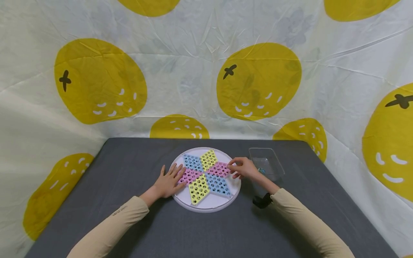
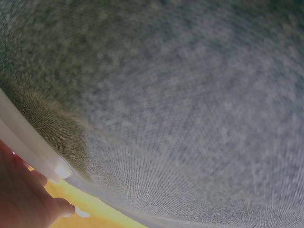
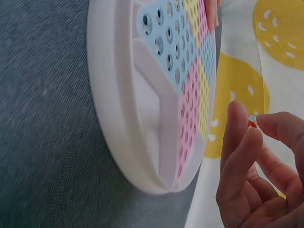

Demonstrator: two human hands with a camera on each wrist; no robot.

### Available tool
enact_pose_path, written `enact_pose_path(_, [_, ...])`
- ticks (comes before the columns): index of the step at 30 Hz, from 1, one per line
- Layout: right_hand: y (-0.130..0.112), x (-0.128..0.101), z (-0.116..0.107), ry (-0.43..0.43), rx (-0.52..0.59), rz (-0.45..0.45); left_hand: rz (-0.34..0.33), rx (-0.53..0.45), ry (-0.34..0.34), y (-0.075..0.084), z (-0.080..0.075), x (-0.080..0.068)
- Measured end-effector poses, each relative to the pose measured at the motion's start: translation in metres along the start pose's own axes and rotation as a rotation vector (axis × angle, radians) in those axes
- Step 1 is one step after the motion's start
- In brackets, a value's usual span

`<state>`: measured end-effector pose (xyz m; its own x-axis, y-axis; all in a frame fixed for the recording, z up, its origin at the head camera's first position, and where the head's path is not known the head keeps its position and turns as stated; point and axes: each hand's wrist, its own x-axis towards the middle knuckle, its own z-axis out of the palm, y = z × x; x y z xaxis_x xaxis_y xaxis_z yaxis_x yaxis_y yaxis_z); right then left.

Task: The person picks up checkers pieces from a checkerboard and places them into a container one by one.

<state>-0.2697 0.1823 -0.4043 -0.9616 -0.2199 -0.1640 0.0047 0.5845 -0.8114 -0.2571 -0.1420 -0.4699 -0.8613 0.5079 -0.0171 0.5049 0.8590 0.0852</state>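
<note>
A round white Chinese checkers board (image 1: 204, 204) lies on the dark table, its star of pink, yellow and blue points full of round holes. In the right wrist view, the thumb and fingers of my right hand (image 3: 266, 171) pinch a small clear marble (image 3: 252, 120) with red in it. The head view has my right hand (image 1: 243, 167) over the board's right edge, by the pink point (image 1: 219, 169). Across from it, my left hand (image 1: 167, 182) rests with spread fingers on the board's left edge and the other pink point (image 1: 187, 176).
Right of the board stands a clear plastic box (image 1: 269, 159) with a few small bluish marbles (image 1: 261, 171) at its near left. A black device (image 1: 262, 201) sits at my right wrist. Behind the table (image 1: 135, 150) hangs a white cloth with yellow fruit prints.
</note>
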Motion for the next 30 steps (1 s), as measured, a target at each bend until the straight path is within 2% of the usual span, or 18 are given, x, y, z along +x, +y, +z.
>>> enact_pose_path(11, [0.012,-0.013,-0.021,0.011,0.01,-0.038,-0.006,0.011,-0.01,0.001,-0.001,-0.001])
enact_pose_path(21, [0.02,-0.024,-0.042,0.038,0.023,-0.041,0.014,-0.003,0.021,0.004,-0.006,-0.003])
enact_pose_path(30, [0.032,-0.032,-0.061,0.041,0.046,-0.048,0.016,-0.015,0.043,0.003,-0.003,-0.003])
